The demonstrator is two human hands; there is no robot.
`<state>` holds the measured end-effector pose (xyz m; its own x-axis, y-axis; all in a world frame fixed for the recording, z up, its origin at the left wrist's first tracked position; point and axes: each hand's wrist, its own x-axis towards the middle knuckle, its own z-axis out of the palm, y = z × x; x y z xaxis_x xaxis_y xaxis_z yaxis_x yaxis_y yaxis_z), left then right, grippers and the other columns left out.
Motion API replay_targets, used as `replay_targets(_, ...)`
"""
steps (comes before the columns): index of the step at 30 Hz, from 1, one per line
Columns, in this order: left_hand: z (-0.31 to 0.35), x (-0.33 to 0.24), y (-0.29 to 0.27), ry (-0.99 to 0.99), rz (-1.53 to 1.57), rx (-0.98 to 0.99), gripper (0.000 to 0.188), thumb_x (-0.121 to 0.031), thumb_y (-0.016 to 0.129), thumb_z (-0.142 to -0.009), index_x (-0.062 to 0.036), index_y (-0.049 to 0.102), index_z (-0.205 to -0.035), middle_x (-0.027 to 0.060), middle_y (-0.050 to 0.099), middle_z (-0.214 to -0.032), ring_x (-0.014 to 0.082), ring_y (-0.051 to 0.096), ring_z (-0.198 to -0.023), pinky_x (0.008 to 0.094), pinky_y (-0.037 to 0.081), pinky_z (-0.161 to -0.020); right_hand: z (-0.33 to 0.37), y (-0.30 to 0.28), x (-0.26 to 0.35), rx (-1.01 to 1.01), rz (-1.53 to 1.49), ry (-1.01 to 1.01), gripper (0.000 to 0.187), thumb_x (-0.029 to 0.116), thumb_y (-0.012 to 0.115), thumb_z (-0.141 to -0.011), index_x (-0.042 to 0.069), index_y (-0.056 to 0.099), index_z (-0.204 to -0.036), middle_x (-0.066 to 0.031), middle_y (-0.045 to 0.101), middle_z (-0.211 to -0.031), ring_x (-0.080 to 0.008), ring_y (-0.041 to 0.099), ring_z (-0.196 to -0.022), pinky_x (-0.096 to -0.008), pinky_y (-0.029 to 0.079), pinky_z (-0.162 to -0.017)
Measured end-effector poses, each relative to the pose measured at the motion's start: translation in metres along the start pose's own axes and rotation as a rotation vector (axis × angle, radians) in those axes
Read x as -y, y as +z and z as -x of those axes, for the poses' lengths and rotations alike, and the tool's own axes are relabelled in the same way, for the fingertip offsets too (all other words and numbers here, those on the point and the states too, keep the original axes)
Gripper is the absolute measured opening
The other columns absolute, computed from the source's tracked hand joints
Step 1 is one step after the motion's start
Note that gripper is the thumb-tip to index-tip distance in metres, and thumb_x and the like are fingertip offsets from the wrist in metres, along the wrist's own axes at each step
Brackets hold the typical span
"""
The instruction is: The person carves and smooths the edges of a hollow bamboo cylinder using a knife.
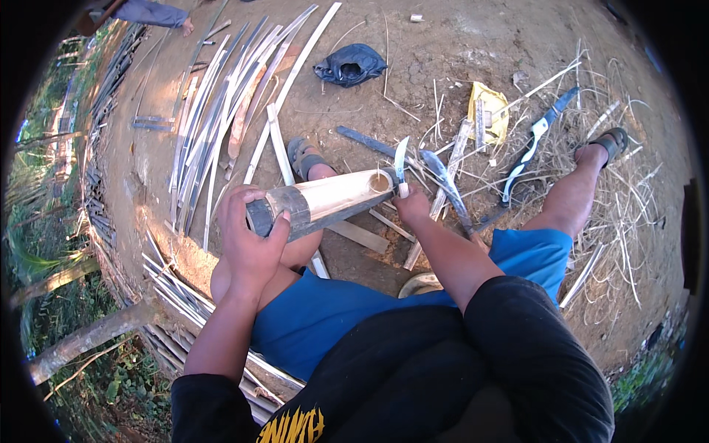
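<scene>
A thick bamboo section (340, 198) lies slanted across in front of me. Its upper side is cut away, showing a pale hollow, and the outer skin is dark grey. My left hand (249, 230) is closed round its left end, fingers over the top. At its right end my right hand (412, 207) is closed on the pale handle of a small knife (401, 159) with a curved blade pointing up and away. Some right-hand fingers are hidden, so I cannot tell whether they also touch the bamboo. Just right of this hand lies a machete-like blade (444, 184).
Long split bamboo strips (221, 118) lie far left. A black plastic bag (351, 65) and a yellow bag (489, 111) sit ahead. A long blue, white and black tool (528, 151) lies among thin shavings (620, 192) at right. Another person's hand (187, 27) shows far left.
</scene>
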<state>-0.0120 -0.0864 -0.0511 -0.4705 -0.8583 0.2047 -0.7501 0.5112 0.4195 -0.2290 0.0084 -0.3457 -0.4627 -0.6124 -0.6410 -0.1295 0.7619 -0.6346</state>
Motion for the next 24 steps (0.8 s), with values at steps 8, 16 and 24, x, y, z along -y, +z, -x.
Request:
replay_targets(8, -0.028, -0.001, 0.007, 0.013, 0.074, 0.027, 0.044, -0.006, 0.078, -0.073, -0.0038, 0.056, -0.111, 0.0164, 0.059, -0.116, 0.036, 0.057, -0.113, 0.0444, 0.045, -0.101, -0.031, -0.004, -0.018, 0.034, -0.081, -0.038, 0.03, 0.019, 0.075, -0.078, 0.005, 0.07, -0.104, -0.0169, 0.074, -0.093, -0.031, 0.071, -0.085, -0.0407, 0.055, -0.082)
replay_targets(16, -0.037, -0.004, 0.005, 0.052, 0.047, 0.034, 0.042, -0.005, 0.078, -0.074, -0.0041, 0.057, -0.11, 0.0161, 0.06, -0.115, 0.0362, 0.058, -0.112, 0.0445, 0.045, -0.1, -0.053, -0.053, -0.012, -0.025, -0.29, 0.063, 0.025, 0.016, 0.076, -0.08, 0.006, 0.07, -0.102, -0.0075, 0.07, -0.085, -0.0158, 0.064, -0.075, -0.0329, 0.052, -0.074)
replay_targets(24, -0.039, 0.003, 0.003, 0.005, 0.004, 0.028, 0.04, -0.007, 0.077, -0.077, -0.0033, 0.059, -0.112, 0.0136, 0.061, -0.115, 0.0311, 0.059, -0.112, 0.0395, 0.045, -0.101, -0.017, -0.096, -0.009, 0.12, 0.338, -0.143, 0.049, 0.033, 0.073, -0.088, 0.007, 0.063, -0.129, -0.0215, 0.071, -0.112, -0.0392, 0.068, -0.106, -0.0471, 0.053, -0.095)
